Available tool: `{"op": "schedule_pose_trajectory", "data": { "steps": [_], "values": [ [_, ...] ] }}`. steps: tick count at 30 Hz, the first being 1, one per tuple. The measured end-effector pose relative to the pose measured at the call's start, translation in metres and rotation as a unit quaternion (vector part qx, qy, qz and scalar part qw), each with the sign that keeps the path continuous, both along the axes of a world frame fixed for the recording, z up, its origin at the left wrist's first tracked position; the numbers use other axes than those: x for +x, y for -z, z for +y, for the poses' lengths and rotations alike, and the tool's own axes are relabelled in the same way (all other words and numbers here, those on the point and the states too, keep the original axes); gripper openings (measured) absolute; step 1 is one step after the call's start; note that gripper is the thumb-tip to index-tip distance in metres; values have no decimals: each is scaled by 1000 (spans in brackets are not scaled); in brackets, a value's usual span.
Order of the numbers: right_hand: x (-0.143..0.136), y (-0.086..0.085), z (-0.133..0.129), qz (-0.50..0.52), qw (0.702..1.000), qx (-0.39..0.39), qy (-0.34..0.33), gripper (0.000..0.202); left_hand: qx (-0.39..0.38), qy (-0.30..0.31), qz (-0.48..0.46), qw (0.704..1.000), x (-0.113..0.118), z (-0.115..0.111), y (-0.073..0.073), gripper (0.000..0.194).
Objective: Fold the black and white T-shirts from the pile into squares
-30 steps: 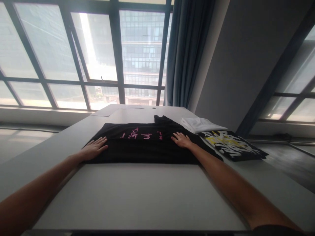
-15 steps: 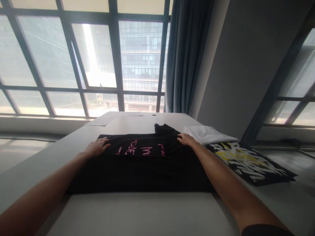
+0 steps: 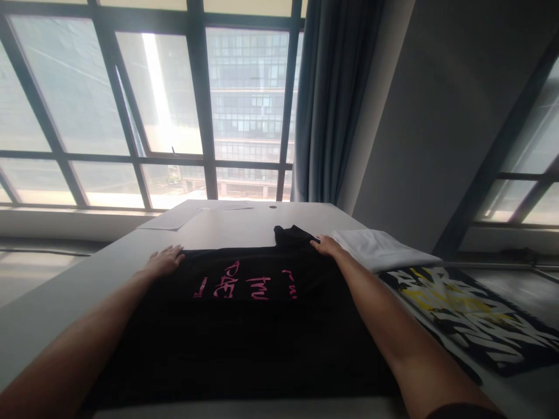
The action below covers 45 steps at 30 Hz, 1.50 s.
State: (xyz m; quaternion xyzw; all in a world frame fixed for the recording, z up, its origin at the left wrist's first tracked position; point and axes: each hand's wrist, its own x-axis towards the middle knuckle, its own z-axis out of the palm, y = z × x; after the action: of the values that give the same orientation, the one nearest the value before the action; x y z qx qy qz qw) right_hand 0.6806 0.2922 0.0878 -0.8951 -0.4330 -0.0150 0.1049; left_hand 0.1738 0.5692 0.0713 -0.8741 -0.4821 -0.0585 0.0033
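Note:
A black T-shirt (image 3: 244, 343) with pink lettering lies spread out in front of me, turned sideways and folded along its length, as the print is cut off. My left hand (image 3: 165, 261) rests at its far left corner, fingers stretched out flat and holding nothing. At the far right, beside a dark bunched part that sticks out like a sleeve, my right hand (image 3: 328, 247) has thumb and fingers closed on the shirt's edge. My forearms lie along both sides and cover parts of the cloth.
The shirt lies on a white table (image 3: 227, 230). To the right are a folded white cloth (image 3: 384, 247) and a black garment with white and yellow print (image 3: 471, 314). Sheets of paper (image 3: 170, 219) lie at the far left. Beyond stand windows and a blue-grey curtain (image 3: 334, 105).
The view has shifted closer, and the shirt's near edge now reaches lower in the picture. My left hand has slid left to the shirt's corner. My right hand stays at the far right edge.

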Motion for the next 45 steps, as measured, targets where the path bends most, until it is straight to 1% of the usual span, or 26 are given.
{"op": "schedule_pose_trajectory", "data": {
  "steps": [2, 5, 7, 9, 12, 14, 16, 17, 19, 20, 21, 23, 24, 26, 28, 30, 32, 34, 36, 37, 38, 39, 41, 42, 43, 45],
  "values": [
    [7, 5, 16, 18, 1000, -1, 12, 60, 5, 1, 21, 1000, 6, 4, -5, 60],
    [12, 10, 35, 31, 999, -4, 21, 60, 28, 18, 43, 999, 12, 5, -18, 60],
    [13, 11, 42, 34, 999, 1, 34, 63, 49, 41, 53, 997, 13, 3, -28, 54],
    [11, 11, 47, 34, 998, 25, 49, 64, 71, 64, 54, 994, 11, 1, -38, 45],
    [6, 4, 47, 33, 995, 77, 54, 68, 110, 76, 21, 991, 4, -6, -53, 36],
    [2, -7, 43, 45, 988, 140, 43, 69, 136, 76, -12, 988, -2, -14, -62, 34],
    [-1, -22, 30, 73, 967, 243, 23, 66, 157, 75, -50, 983, -10, -24, -71, 32],
    [-2, -31, 20, 97, 948, 302, 10, 65, 166, 73, -73, 981, -15, -30, -75, 31],
    [-6, -47, -10, 165, 902, 396, -35, 67, 184, 73, -130, 972, -29, -42, -80, 29],
    [-7, -54, -31, 211, 879, 422, -67, 71, 192, 78, -159, 965, -37, -48, -80, 28],
    [-9, -59, -54, 261, 860, 423, -112, 75, 195, 89, -182, 960, -47, -53, -80, 28],
    [-15, -65, -105, 356, 843, 348, -205, 81, 180, 122, -197, 956, -68, -61, -73, 26],
    [-18, -65, -129, 387, 847, 290, -221, 81, 163, 136, -188, 959, -78, -64, -68, 25],
    [-28, -62, -170, 418, 863, 183, -218, 79, 129, 154, -149, 968, -96, -72, -56, 24],
    [-41, -55, -192, 403, 891, 113, -176, 84, 104, 152, -107, 977, -106, -83, -45, 27],
    [-56, -46, -195, 341, 929, 79, -117, 94, 86, 136, -72, 984, -111, -97, -39, 32],
    [-73, -37, -184, 252, 963, 67, -66, 101, 78, 113, -51, 989, -111, -114, -38, 35],
    [-87, -29, -170, 183, 978, 87, -43, 98, 86, 97, -42, 991, -111, -130, -40, 37],
    [-97, -26, -160, 161, 976, 141, -28, 91, 98, 88, -36, 991, -114, -142, -42, 37],
    [-99, -28, -158, 172, 967, 183, -30, 88, 103, 87, -34, 990, -116, -145, -42, 36],
    [-100, -30, -160, 200, 951, 233, -44, 85, 108, 86, -35, 990, -119, -147, -42, 36],
    [-99, -35, -164, 243, 925, 282, -71, 83, 114, 84, -39, 989, -122, -146, -41, 36],
    [-96, -46, -180, 355, 855, 350, -145, 82, 125, 75, -52, 988, -127, -142, -38, 36],
    [-95, -51, -190, 409, 821, 355, -181, 83, 129, 68, -56, 988, -129, -140, -36, 37],
    [-94, -57, -202, 453, 796, 342, -208, 84, 131, 60, -59, 988, -131, -137, -35, 37],
    [-92, -65, -221, 519, 770, 283, -241, 80, 130, 49, -54, 989, -132, -133, -32, 37]
  ]
}}
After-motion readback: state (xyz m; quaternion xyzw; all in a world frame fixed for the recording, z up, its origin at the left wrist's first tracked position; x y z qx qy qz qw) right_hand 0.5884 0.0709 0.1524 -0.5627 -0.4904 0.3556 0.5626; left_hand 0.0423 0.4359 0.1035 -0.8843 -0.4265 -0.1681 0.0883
